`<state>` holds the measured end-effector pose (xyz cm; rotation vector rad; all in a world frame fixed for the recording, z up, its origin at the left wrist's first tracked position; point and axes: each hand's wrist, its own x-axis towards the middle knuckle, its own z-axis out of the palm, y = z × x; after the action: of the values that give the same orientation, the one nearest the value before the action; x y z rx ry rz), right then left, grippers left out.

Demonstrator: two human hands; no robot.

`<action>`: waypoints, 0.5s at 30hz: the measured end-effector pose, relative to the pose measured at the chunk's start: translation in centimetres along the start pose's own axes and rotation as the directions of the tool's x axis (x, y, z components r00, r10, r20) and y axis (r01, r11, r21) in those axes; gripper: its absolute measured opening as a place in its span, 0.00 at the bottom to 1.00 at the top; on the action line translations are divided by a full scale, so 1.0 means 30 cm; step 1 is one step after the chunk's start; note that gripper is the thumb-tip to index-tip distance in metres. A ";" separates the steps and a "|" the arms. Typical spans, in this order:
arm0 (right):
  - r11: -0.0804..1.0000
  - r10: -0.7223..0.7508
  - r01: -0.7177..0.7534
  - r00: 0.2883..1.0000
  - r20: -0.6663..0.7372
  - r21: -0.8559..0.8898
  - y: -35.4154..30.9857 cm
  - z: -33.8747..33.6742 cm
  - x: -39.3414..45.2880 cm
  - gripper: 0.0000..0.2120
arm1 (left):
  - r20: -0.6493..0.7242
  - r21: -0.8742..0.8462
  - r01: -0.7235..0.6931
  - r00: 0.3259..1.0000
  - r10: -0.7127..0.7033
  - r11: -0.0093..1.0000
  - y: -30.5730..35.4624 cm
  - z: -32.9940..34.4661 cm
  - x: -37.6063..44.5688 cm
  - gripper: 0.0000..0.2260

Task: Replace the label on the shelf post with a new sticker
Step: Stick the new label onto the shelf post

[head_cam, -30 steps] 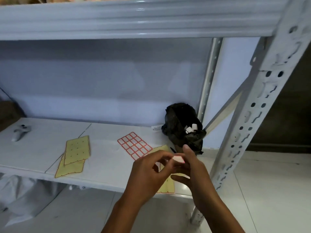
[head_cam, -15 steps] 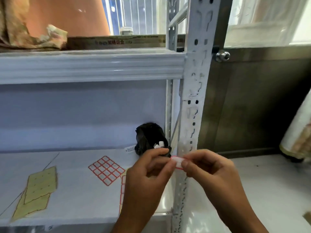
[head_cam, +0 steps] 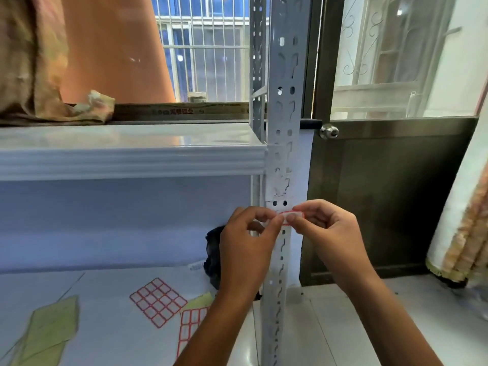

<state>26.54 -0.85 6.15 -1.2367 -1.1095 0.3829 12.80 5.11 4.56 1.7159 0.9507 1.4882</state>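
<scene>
A small white sticker with a red border (head_cam: 290, 215) is held flat in front of the perforated white shelf post (head_cam: 284, 143), just below two round holes. My left hand (head_cam: 248, 241) pinches its left end and my right hand (head_cam: 326, 231) pinches its right end between thumb and forefinger. Whether the sticker touches the post I cannot tell. Torn paper remnants (head_cam: 278, 190) cling to the post above it.
On the lower shelf (head_cam: 105, 291) lie a red-bordered sticker sheet (head_cam: 158, 301), a second partly used sheet (head_cam: 191, 327), yellow backing sheets (head_cam: 50, 328) and a black bag (head_cam: 212, 257). The upper shelf (head_cam: 132, 154) holds cloth and a box. A dark door stands at right.
My view has risen from the lower shelf to the post. Both hands have lifted the sticker from over the shelf up to the front of the post.
</scene>
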 end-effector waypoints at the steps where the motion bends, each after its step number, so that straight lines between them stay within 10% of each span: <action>1: 1.000 0.001 -0.001 1.000 0.001 0.005 0.004 0.001 0.006 0.08 | -0.015 0.014 0.001 1.000 -0.001 1.000 -0.001 0.005 0.006 0.10; 15: 0.999 -0.031 0.032 0.999 -0.022 0.044 0.054 0.009 0.050 0.06 | -0.110 0.038 -0.024 0.994 0.029 0.999 -0.026 0.047 0.038 0.09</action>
<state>27.52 0.99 5.38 -1.1809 -1.0960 0.3680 14.24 6.45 4.30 1.6922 1.0217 1.6065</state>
